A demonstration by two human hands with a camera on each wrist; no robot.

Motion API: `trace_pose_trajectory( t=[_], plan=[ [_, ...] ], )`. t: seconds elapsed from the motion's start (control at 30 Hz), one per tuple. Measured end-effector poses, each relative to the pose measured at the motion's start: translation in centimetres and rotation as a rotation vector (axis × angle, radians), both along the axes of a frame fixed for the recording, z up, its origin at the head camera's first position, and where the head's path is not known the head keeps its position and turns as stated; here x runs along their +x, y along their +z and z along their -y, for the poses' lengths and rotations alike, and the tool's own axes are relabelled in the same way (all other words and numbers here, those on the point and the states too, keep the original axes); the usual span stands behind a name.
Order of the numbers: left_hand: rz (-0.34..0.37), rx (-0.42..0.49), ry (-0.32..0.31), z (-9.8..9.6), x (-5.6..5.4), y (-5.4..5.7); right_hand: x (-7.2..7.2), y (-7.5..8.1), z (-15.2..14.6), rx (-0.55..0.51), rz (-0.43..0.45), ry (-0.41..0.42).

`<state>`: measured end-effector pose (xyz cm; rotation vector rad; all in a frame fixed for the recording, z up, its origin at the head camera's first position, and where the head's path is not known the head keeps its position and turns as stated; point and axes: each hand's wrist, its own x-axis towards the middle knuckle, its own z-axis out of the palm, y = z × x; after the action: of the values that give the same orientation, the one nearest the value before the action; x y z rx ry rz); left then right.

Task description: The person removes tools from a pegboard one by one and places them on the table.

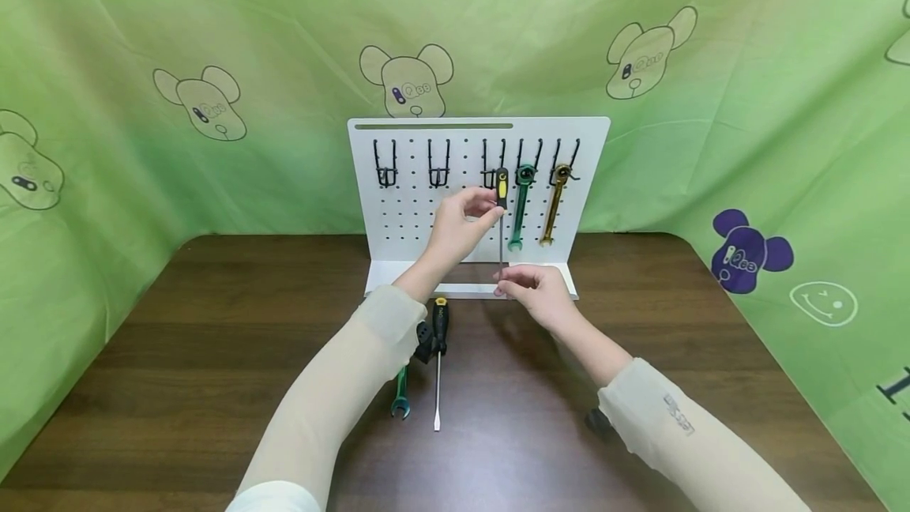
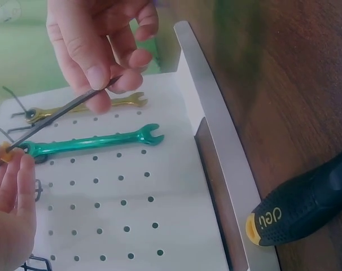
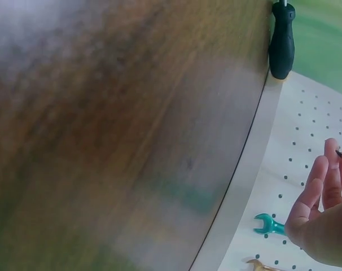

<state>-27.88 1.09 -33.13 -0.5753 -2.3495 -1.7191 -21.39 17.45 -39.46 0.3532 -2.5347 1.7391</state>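
A screwdriver (image 1: pixel 502 188) with a black and yellow handle stands upright in front of the white pegboard (image 1: pixel 419 243), near the middle-right hook. My left hand (image 1: pixel 458 224) pinches it at the handle. Lower down, my right hand (image 1: pixel 540 295) pinches the tip of its thin shaft between thumb and fingers. The left wrist view shows the dark shaft (image 2: pixel 58 114) running between both hands. Just right of it hang a green wrench (image 1: pixel 521 208) and a gold wrench (image 1: pixel 556 204) on their own hooks.
On the brown table, a larger screwdriver (image 1: pixel 440 326) points toward me, beside another green wrench (image 1: pixel 401 393) partly hidden by the left sleeve. Black hooks (image 1: pixel 385 164) line the left part of the board. A printed green cloth (image 1: pixel 284 101) surrounds the table.
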Motion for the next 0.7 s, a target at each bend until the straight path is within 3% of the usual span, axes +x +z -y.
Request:
trace_pose_trajectory(
  t=[0.4,0.7],
  plan=[
    [0.026,0.018,0.008,0.2,0.3,-0.1,0.9,0.3,-0.2,-0.027,0.018,0.017],
    [0.047,0.034,-0.005,0.2,0.8,0.4,1.5,0.7,-0.2,-0.046,0.012,0.034]
  ],
)
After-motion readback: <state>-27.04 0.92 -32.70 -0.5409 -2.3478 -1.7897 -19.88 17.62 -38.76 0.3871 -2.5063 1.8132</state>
